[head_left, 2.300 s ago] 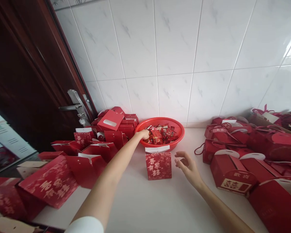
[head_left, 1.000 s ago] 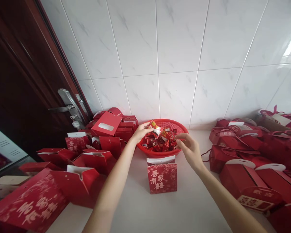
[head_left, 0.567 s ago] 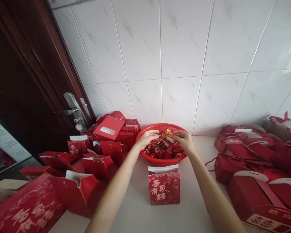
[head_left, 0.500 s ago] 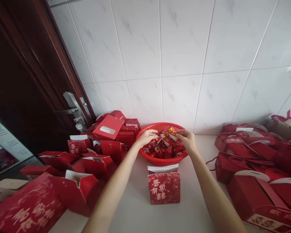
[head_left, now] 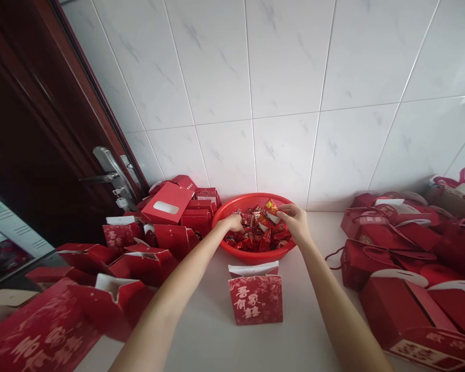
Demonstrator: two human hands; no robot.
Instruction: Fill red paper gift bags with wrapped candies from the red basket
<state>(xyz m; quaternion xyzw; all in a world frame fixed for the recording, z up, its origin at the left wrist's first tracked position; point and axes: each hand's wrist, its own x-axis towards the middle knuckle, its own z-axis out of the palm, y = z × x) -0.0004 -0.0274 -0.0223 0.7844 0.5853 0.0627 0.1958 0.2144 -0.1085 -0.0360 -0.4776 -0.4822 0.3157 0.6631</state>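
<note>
A red plastic basket (head_left: 251,257) holds a heap of wrapped candies (head_left: 260,238), mostly in red wrappers. My right hand (head_left: 295,221) is over the basket's right side, its thumb and fingers pinched on a red and gold wrapped candy (head_left: 272,206). At the left side of the heap, my left hand (head_left: 232,223) has its fingers curled down among the candies; what they hold, if anything, is hidden. Between my forearms, in front of the basket, an open-topped red gift box (head_left: 256,302) with pale lettering stands upright.
Several red boxes (head_left: 139,266), many with open tops, crowd the left side of the white table (head_left: 306,330). Several handled red boxes (head_left: 406,310) are packed together on the right. A tiled wall (head_left: 282,150) rises behind; a dark door with a metal handle (head_left: 112,175) is at left.
My left hand has dropped from above the candies into the heap, its fingers curling. My right hand keeps its pinch on the gold candy. The view has shifted slightly.
</note>
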